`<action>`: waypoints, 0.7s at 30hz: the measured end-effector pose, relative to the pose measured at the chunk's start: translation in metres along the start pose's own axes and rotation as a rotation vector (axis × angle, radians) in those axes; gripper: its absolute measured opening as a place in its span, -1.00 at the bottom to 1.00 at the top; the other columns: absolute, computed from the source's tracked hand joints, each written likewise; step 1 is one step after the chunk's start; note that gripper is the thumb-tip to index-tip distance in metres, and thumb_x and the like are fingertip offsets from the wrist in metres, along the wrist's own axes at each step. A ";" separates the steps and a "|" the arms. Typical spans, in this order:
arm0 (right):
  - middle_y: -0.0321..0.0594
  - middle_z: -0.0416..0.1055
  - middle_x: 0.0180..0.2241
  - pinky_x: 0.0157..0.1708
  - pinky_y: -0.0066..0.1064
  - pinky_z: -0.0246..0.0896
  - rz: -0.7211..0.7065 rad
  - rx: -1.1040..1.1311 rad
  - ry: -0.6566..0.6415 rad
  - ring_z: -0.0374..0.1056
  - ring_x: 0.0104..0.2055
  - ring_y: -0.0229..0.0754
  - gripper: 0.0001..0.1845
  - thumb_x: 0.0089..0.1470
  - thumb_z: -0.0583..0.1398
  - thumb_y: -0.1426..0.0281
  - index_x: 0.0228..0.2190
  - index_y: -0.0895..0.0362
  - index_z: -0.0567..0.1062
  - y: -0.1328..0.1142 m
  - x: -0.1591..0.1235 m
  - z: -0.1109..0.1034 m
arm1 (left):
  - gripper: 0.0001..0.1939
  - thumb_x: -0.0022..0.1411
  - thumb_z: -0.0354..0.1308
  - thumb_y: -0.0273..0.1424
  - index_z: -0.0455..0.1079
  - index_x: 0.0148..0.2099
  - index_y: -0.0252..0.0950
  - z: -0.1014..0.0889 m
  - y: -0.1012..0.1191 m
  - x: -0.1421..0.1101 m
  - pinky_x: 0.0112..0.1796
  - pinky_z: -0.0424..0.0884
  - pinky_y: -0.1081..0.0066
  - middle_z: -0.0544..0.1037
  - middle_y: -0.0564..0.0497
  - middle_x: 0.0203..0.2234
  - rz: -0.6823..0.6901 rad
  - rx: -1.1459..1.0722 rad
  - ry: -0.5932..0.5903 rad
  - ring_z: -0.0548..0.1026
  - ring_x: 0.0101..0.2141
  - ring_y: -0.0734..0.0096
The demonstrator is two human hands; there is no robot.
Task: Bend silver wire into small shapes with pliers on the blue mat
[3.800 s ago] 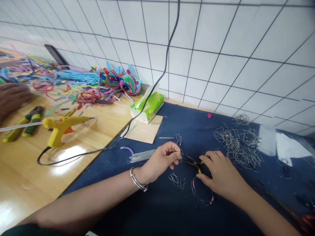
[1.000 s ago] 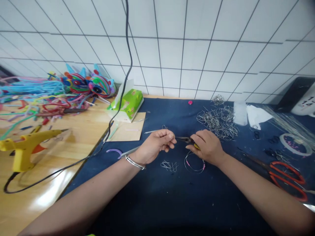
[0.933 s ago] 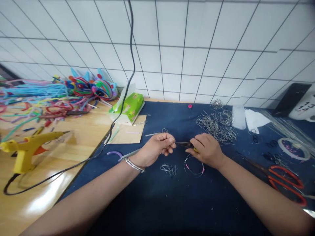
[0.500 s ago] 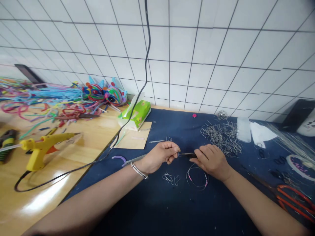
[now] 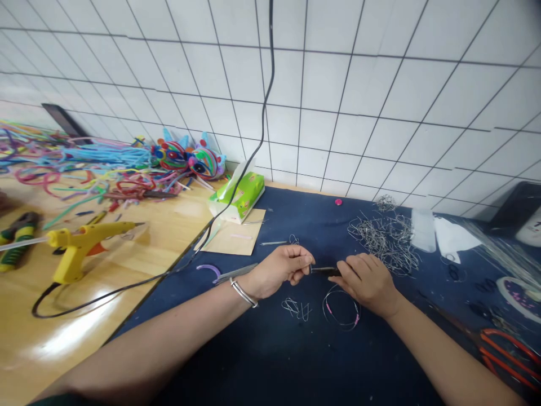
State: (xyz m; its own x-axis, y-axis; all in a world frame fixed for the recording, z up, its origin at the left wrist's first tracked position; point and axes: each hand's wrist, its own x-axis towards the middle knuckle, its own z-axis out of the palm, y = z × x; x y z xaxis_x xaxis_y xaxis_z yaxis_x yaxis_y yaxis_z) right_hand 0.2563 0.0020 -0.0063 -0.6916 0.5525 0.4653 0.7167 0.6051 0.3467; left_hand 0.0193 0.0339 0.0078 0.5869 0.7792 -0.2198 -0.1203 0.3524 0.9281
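Note:
My left hand (image 5: 289, 268), with a silver bangle (image 5: 244, 292) at its wrist, pinches a short thin piece of wire (image 5: 311, 268) between thumb and fingertips. My right hand (image 5: 366, 282) is wrapped round a dark tool that looks like slim pliers; its narrow jaws (image 5: 323, 269) point left and reach the wire. The fingers hide the tool's handles. On the dark blue cloth (image 5: 270, 361) just below the hands lie several bent wire pieces (image 5: 296, 309) and a wire ring with pink beads (image 5: 341, 309).
A wire tangle (image 5: 384, 239) lies right, with orange-handled scissors (image 5: 509, 358) and a white bead dish (image 5: 519, 299) further over. Left are a tissue pack (image 5: 249, 194), a yellow glue gun (image 5: 76, 254), cutters (image 5: 19, 242) and colourful craft strips (image 5: 105, 155). A black cord (image 5: 264, 113) hangs in front.
The camera has turned a little, so the scene sits slightly further right. Both hands keep the same hold on the wire and the tool, with the jaws at the left fingertips.

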 end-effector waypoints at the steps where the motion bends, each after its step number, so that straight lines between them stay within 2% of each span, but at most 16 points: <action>1: -0.15 0.32 -0.37 -0.36 -0.29 0.07 -0.008 -0.005 -0.001 0.20 -0.34 -0.15 -0.71 0.06 0.10 0.20 -0.24 0.12 0.37 0.000 0.000 0.000 | -0.77 0.10 0.13 -0.26 0.34 -0.33 -0.36 0.000 0.000 0.000 -0.60 0.12 0.55 0.34 0.09 -0.56 -0.003 0.002 -0.004 0.21 -0.64 0.68; 11: -0.16 0.31 -0.37 -0.38 -0.29 0.06 -0.041 -0.033 -0.019 0.18 -0.36 -0.16 -0.70 0.03 0.13 0.21 -0.24 0.15 0.37 -0.002 0.000 -0.002 | -0.77 0.10 0.14 -0.28 0.33 -0.32 -0.38 0.000 -0.001 0.001 -0.62 0.11 0.57 0.34 0.08 -0.56 -0.014 -0.012 -0.021 0.20 -0.64 0.69; 21: -0.18 0.30 -0.38 -0.36 -0.31 0.04 -0.032 -0.034 0.017 0.16 -0.36 -0.18 -0.71 0.01 0.17 0.25 -0.25 0.17 0.37 -0.002 0.000 0.000 | -0.77 0.08 0.15 -0.30 0.34 -0.31 -0.39 -0.003 -0.002 0.002 -0.62 0.11 0.57 0.34 0.08 -0.56 -0.055 -0.039 -0.038 0.20 -0.65 0.69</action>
State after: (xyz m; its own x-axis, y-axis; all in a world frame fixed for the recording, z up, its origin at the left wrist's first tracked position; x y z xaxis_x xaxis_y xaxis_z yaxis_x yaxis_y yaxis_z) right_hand 0.2553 0.0008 -0.0068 -0.7130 0.5228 0.4672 0.6967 0.6027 0.3889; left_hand 0.0181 0.0367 0.0043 0.6233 0.7381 -0.2582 -0.1178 0.4151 0.9021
